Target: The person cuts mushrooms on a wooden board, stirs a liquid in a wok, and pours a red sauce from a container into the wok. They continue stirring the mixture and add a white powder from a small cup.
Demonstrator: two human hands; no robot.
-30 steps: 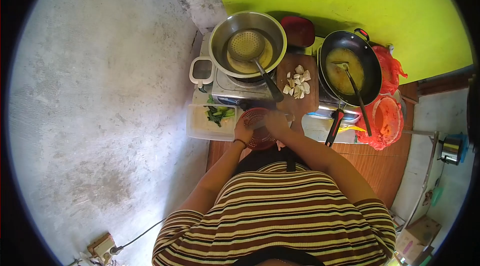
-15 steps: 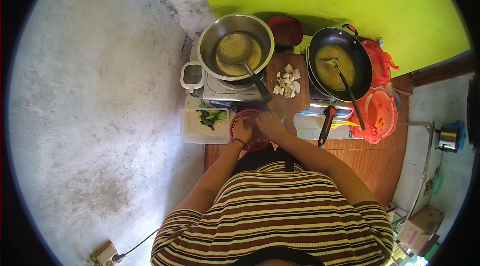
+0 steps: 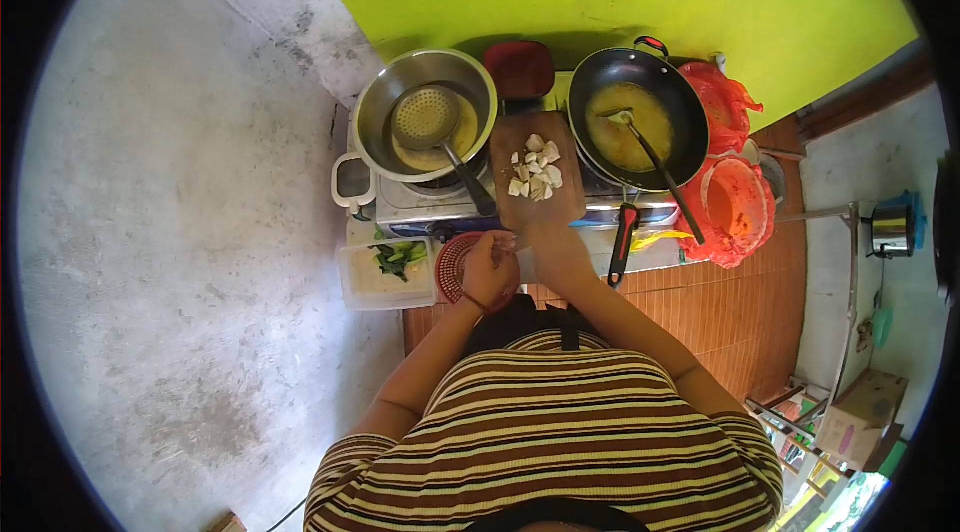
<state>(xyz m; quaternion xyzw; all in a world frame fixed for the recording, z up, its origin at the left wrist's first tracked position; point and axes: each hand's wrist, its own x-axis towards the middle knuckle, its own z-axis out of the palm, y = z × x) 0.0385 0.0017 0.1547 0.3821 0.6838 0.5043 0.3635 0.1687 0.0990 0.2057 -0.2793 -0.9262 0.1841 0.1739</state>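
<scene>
My left hand [image 3: 488,274] is curled over a red mesh basket [image 3: 453,267] at the counter's front edge. It pinches a small pale thing [image 3: 506,242] that is too small to identify. My right hand [image 3: 548,247] lies right beside it, at the near end of a wooden cutting board [image 3: 512,212] that carries several white chunks [image 3: 535,172]. Its fingers are hidden, so I cannot tell its grip.
A steel pot [image 3: 372,102] with a skimmer ladle [image 3: 425,117] sits on the left burner. A black wok [image 3: 690,147] of yellow liquid with a spatula sits on the right. A clear tub of greens [image 3: 385,277] lies left of the basket. Orange bags [image 3: 735,212] are at the right.
The view has swung, so everything sits further left. My left hand has lifted off the basket and both hands have drawn together at the board's near end.
</scene>
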